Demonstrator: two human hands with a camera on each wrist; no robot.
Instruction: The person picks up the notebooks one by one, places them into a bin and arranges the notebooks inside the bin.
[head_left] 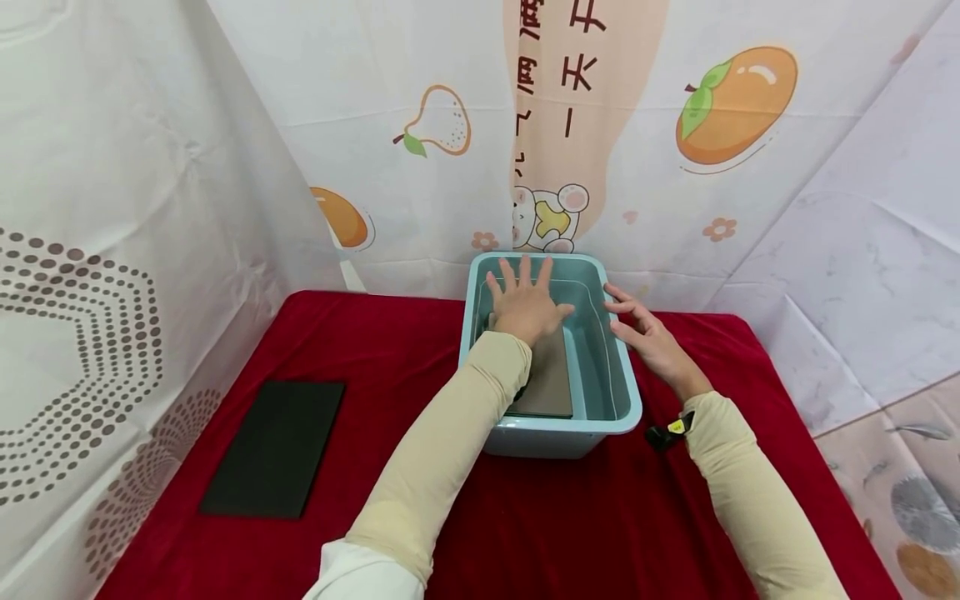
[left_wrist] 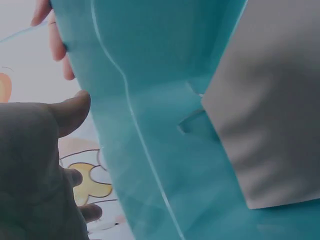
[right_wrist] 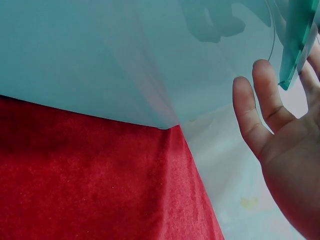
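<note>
Sleeves (head_left: 442, 446) | left hand (head_left: 527, 308) spread over tub (head_left: 543, 444) | right hand (head_left: 654, 340) spread by rim (head_left: 632, 393) | gap right of board (head_left: 551, 379)

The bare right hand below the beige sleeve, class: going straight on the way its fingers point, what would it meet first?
Most likely the right rim of the light-blue rectangular tub. The right hand has fingertips overlapping that rim in the head view; whether they touch is unclear.

A black rectangular panel (head_left: 273, 450) lies flat on red cloth (head_left: 600, 533), left; behind, a white curtain (head_left: 450, 50) bears printed fruit (head_left: 738, 104) and characters (head_left: 577, 73).
</note>
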